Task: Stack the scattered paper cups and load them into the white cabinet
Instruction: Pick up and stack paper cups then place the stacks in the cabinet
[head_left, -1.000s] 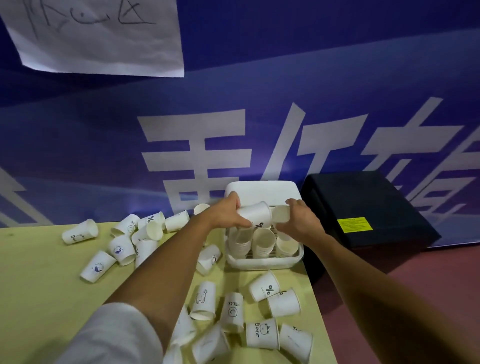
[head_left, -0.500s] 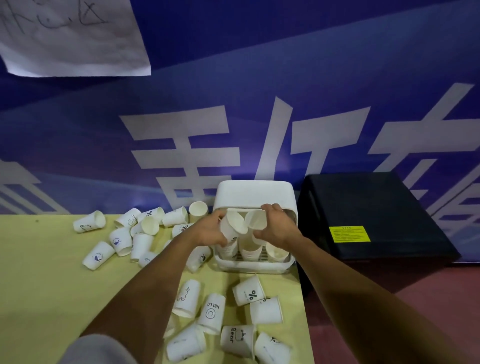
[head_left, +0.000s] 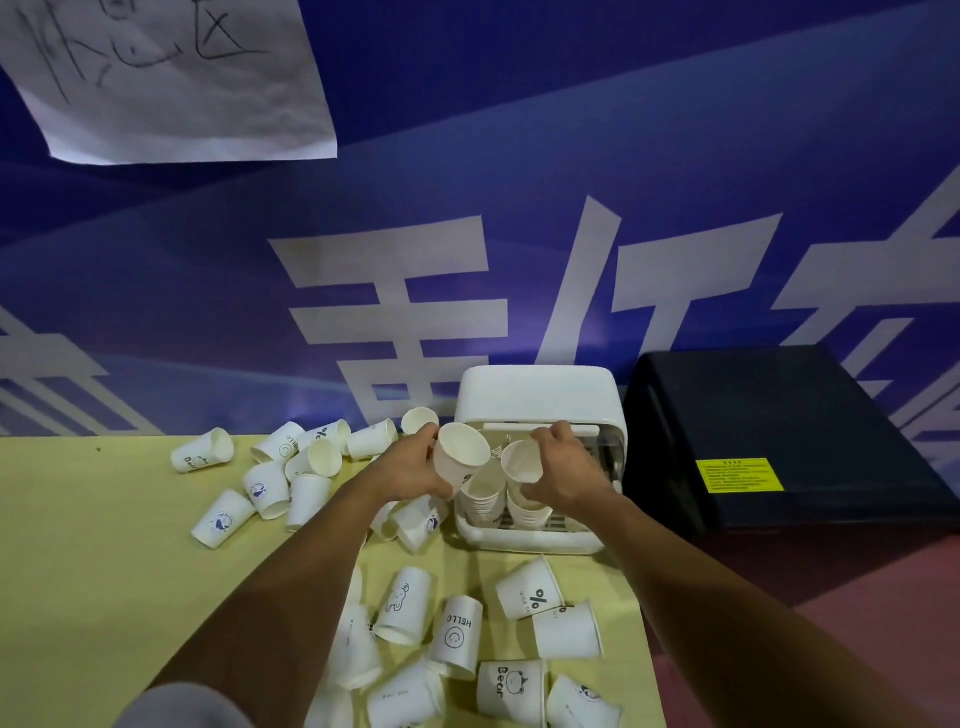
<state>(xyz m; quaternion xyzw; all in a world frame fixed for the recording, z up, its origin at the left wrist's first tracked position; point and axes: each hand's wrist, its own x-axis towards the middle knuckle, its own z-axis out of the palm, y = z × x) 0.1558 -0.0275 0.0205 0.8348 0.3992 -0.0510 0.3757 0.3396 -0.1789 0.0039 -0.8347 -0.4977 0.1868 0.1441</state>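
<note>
The small white cabinet (head_left: 540, 395) stands open at the table's far right, with stacks of paper cups (head_left: 483, 501) standing in its tray. My left hand (head_left: 410, 467) grips a white paper cup (head_left: 460, 457), tilted with its mouth toward me, just above the left stack. My right hand (head_left: 563, 475) holds a second cup (head_left: 522, 462) over the right stack. Loose printed cups lie on their sides at the back left (head_left: 311, 460) and in the front (head_left: 457, 629).
The yellow table (head_left: 93, 571) ends at its right edge near the cabinet. A black box (head_left: 779, 431) with a yellow label stands to the right, off the table. A blue banner wall with a taped paper sheet (head_left: 166, 78) rises behind.
Both hands have come slightly down and toward me with their cups over the stacks in the cabinet tray. The cups' open mouths now face the camera. My head has shifted.
</note>
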